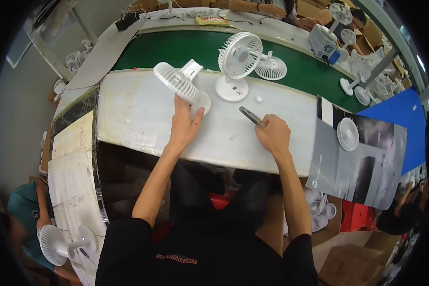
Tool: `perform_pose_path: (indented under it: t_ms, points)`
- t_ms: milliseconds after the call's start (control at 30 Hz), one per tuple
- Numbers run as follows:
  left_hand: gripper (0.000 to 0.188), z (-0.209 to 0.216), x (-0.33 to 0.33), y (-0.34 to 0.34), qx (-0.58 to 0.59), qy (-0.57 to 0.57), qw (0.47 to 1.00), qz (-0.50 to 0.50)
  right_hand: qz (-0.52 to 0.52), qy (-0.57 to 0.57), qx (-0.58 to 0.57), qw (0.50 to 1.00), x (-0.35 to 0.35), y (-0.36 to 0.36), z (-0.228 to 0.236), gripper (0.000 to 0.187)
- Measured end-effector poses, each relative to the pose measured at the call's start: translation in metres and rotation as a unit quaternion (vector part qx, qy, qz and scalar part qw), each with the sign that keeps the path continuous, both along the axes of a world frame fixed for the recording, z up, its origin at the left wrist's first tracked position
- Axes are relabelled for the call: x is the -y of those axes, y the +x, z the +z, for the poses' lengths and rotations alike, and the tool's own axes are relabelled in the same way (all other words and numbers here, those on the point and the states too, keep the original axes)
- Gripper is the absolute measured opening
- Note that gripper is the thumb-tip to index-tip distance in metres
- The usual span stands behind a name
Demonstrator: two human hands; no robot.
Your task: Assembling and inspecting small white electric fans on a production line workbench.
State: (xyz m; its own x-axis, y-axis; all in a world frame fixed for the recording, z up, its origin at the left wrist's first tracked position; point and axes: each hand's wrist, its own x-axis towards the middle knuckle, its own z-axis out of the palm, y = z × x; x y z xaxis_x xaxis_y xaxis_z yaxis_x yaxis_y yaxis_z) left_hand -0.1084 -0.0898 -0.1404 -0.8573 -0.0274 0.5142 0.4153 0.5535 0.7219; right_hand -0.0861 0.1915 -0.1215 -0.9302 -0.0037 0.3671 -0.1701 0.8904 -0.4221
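Note:
My left hand grips a small white desk fan near its base, thumb against the base; the fingers are partly hidden. The fan is tilted, its round slatted head turned to the left. In my closed right hand is a slim dark-grey hand tool, pointing up and left; its exact kind is not clear. Just beyond the tool lies a small white round cap. Between and beyond my hands, another white desk fan stands upright on its round base.
Beyond the white worktable runs a green conveyor belt, with a white fan lying on it. At right, a round white fan part rests on a grey printed sheet. Other people work at the far side and at left.

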Motion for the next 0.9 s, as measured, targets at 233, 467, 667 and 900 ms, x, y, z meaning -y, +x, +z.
perform_pose_path:
  t_ms: [233, 467, 667, 900]
  points:
    - [0.049, -0.005, 0.054, -0.012, 0.025, 0.025, 0.997, 0.063, 0.099, -0.365, 0.408, 0.831, -0.036, 0.034, 0.046, 0.031]
    - [0.040, -0.013, 0.022, -0.027, 0.072, -0.135, 0.984, 0.095, 0.139, -0.313, 0.371, 0.863, -0.020, 0.030, 0.039, 0.034]
    - [0.035, 0.006, 0.030, -0.023, 0.072, -0.064, 0.995, 0.000, 0.201, -0.127, 0.240, 0.941, 0.017, 0.009, 0.015, 0.035]
    - [0.040, -0.016, 0.052, -0.074, 0.073, -0.007, 0.986, -0.151, 0.180, 0.011, 0.214, 0.960, 0.090, -0.013, 0.017, 0.032]
